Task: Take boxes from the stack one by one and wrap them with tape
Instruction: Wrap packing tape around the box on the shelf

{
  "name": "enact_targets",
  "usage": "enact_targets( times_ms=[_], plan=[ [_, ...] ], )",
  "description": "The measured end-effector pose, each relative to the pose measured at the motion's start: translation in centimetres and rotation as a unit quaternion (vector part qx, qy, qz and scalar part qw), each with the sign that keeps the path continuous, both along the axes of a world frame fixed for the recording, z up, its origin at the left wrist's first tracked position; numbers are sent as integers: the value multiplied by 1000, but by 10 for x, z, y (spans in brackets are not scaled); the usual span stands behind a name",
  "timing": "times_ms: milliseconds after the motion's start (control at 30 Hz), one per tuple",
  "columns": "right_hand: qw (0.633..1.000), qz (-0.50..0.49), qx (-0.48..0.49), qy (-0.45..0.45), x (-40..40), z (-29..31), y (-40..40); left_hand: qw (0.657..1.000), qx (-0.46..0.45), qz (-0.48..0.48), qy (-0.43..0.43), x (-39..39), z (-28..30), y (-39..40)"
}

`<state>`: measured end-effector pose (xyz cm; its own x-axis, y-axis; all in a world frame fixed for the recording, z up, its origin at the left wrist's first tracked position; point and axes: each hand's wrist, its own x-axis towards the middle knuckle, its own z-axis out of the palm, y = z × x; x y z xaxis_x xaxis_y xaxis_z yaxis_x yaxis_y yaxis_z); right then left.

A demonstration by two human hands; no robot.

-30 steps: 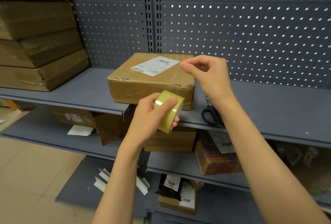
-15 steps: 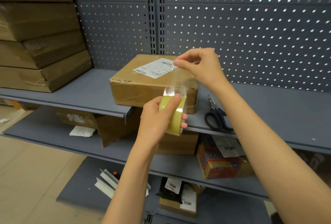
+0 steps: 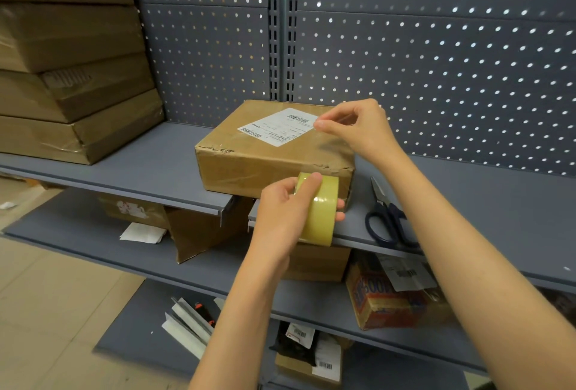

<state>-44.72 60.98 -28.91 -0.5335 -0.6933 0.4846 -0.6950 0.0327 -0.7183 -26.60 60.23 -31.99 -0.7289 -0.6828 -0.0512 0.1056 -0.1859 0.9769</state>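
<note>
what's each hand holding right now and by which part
Left hand grips the tape roll across its outer band. Right hand pinches the free tape end above the box.

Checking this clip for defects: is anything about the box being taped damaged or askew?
Yes. The box has torn, crumpled cardboard along its front top edge, at both near corners. It also overhangs the shelf edge above a gap between shelf sections. The left hand grips the tape roll.
</note>
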Motion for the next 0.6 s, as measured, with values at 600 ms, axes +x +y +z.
enact_targets(
  times_ms=[600],
  plan=[
    [997, -36, 68, 27, -10, -25, -10, 1000, 13, -14, -13, -7, -3, -6]
  ],
)
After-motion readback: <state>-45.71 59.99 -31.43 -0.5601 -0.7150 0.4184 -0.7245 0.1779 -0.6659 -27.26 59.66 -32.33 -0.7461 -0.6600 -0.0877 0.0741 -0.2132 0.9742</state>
